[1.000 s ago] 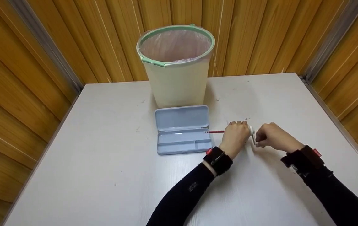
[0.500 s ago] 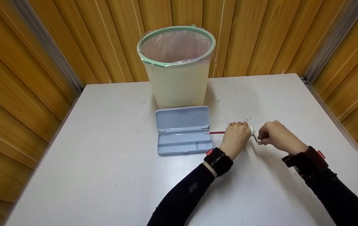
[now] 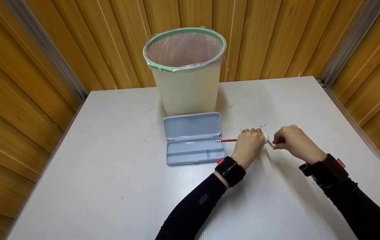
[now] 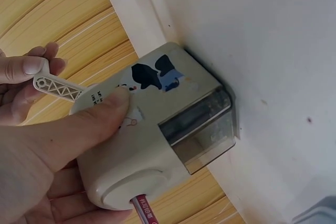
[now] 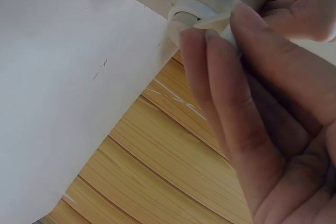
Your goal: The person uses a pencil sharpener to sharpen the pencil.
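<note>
My left hand point(image 3: 249, 146) grips a white crank pencil sharpener point(image 4: 152, 93), thumb across its printed side and the other fingers beneath. The sharpener has a clear shavings drawer point(image 4: 207, 135) and dark panda-like pictures. A red pencil point(image 3: 229, 140) is stuck in its front hole, its eraser end pointing left over the pencil case. On the other end, my right hand point(image 3: 295, 141) pinches the knob of the crank handle point(image 4: 58, 86) between thumb and fingers. In the head view the left hand hides most of the sharpener.
A light blue pencil case point(image 3: 186, 156) lies with its lid up, left of the hands. Behind it stands a cream bin point(image 3: 188, 90) with a green rim and a plastic liner. Small dark specks mark the white table point(image 3: 93, 160); wooden panels enclose it.
My right hand has moved up and slightly right with the crank handle, which has swung from pointing down to a shallower slant. The left hand, sharpener and pencil stay in place.
</note>
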The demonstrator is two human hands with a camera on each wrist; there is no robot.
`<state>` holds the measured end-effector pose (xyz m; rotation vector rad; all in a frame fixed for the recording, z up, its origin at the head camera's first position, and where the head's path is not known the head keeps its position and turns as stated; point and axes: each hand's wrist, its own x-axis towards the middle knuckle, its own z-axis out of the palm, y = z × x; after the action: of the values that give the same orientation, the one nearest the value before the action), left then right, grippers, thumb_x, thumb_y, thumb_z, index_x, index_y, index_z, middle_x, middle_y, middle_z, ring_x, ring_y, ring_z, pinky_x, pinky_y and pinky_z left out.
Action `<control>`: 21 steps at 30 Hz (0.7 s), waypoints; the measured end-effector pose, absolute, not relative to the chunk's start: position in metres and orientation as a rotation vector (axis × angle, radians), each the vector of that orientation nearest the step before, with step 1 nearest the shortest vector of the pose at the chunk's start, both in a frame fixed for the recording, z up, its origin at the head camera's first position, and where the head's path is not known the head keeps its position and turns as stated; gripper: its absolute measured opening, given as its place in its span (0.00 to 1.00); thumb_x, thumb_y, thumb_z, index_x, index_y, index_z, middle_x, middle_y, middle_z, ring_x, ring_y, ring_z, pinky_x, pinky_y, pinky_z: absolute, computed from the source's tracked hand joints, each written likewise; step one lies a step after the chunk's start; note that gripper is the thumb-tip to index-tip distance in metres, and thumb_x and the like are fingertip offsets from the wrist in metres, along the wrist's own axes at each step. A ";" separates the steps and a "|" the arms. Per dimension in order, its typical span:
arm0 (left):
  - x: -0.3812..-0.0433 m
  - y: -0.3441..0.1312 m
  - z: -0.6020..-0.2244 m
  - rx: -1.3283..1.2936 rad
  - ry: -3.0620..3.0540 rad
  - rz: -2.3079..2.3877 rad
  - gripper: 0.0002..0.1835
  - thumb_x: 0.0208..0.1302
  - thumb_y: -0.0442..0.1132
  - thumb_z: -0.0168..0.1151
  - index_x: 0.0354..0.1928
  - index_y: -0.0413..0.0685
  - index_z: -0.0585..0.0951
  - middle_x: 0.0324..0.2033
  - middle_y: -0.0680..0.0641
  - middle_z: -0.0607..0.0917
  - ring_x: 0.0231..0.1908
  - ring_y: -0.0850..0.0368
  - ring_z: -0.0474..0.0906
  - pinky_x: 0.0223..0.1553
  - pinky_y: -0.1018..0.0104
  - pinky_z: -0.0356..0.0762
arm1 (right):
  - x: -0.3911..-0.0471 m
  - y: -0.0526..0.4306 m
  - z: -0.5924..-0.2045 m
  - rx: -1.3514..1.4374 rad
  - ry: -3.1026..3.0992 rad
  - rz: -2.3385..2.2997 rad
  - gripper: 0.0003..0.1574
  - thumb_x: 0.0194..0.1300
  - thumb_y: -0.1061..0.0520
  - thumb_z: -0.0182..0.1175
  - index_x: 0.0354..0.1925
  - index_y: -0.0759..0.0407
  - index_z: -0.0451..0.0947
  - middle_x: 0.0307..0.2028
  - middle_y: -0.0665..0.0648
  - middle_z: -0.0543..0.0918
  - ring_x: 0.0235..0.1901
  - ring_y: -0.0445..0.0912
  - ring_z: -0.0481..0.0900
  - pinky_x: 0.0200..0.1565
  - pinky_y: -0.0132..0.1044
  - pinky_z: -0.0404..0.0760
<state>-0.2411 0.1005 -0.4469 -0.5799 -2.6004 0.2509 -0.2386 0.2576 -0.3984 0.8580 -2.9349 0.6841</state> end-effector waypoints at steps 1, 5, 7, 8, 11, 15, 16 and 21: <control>-0.241 0.101 -0.447 -0.580 -2.600 0.247 0.06 0.62 0.38 0.58 0.38 0.54 0.83 0.29 0.58 0.86 0.28 0.64 0.81 0.30 0.73 0.77 | -0.238 0.258 -0.398 0.851 -2.927 0.680 0.07 0.47 0.66 0.73 0.21 0.61 0.83 0.20 0.53 0.84 0.23 0.39 0.73 0.30 0.33 0.70; -0.241 0.101 -0.448 -0.570 -2.565 0.254 0.06 0.64 0.38 0.57 0.37 0.55 0.83 0.28 0.58 0.85 0.27 0.64 0.81 0.30 0.73 0.77 | -0.238 0.258 -0.398 0.831 -2.875 0.668 0.06 0.47 0.66 0.73 0.21 0.61 0.84 0.21 0.54 0.86 0.23 0.41 0.77 0.30 0.34 0.71; -0.240 0.101 -0.448 -0.562 -2.545 0.258 0.06 0.65 0.39 0.56 0.36 0.55 0.83 0.27 0.58 0.85 0.27 0.64 0.81 0.30 0.73 0.77 | -0.239 0.258 -0.397 0.828 -2.858 0.662 0.05 0.47 0.66 0.73 0.22 0.61 0.84 0.22 0.55 0.86 0.24 0.43 0.78 0.30 0.34 0.72; -0.240 0.101 -0.449 -0.560 -2.540 0.258 0.06 0.65 0.39 0.56 0.36 0.55 0.83 0.27 0.58 0.85 0.27 0.64 0.81 0.30 0.73 0.77 | -0.239 0.257 -0.397 0.830 -2.853 0.658 0.05 0.47 0.66 0.73 0.22 0.62 0.84 0.23 0.56 0.86 0.24 0.44 0.79 0.29 0.34 0.73; -0.240 0.101 -0.449 -0.564 -2.545 0.246 0.05 0.64 0.39 0.58 0.37 0.54 0.83 0.28 0.58 0.86 0.27 0.64 0.81 0.29 0.73 0.77 | -0.241 0.257 -0.395 0.825 -2.852 0.645 0.05 0.47 0.67 0.72 0.23 0.63 0.84 0.23 0.57 0.86 0.24 0.45 0.79 0.28 0.34 0.73; -0.241 0.101 -0.448 -0.587 -2.568 0.230 0.06 0.63 0.38 0.58 0.38 0.53 0.83 0.28 0.57 0.86 0.27 0.64 0.81 0.30 0.73 0.77 | -0.243 0.256 -0.392 0.824 -2.857 0.615 0.05 0.47 0.67 0.72 0.23 0.63 0.84 0.24 0.57 0.86 0.25 0.46 0.79 0.29 0.37 0.74; -0.241 0.101 -0.448 -0.590 -2.574 0.228 0.06 0.63 0.38 0.58 0.38 0.53 0.83 0.28 0.57 0.86 0.27 0.64 0.81 0.30 0.73 0.77 | -0.243 0.256 -0.391 0.827 -2.859 0.608 0.05 0.47 0.67 0.72 0.23 0.63 0.84 0.23 0.57 0.86 0.25 0.46 0.79 0.30 0.37 0.73; -0.241 0.101 -0.447 -0.605 -2.577 0.223 0.06 0.64 0.38 0.57 0.39 0.52 0.83 0.28 0.57 0.86 0.27 0.64 0.80 0.30 0.73 0.77 | -0.245 0.255 -0.390 0.816 -2.838 0.588 0.05 0.47 0.68 0.72 0.24 0.64 0.84 0.24 0.59 0.86 0.25 0.49 0.79 0.31 0.40 0.75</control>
<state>-0.2406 0.1011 -0.4474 -0.6047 -2.5769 0.2230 -0.2450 0.2551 -0.3897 0.8163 -2.8384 0.5876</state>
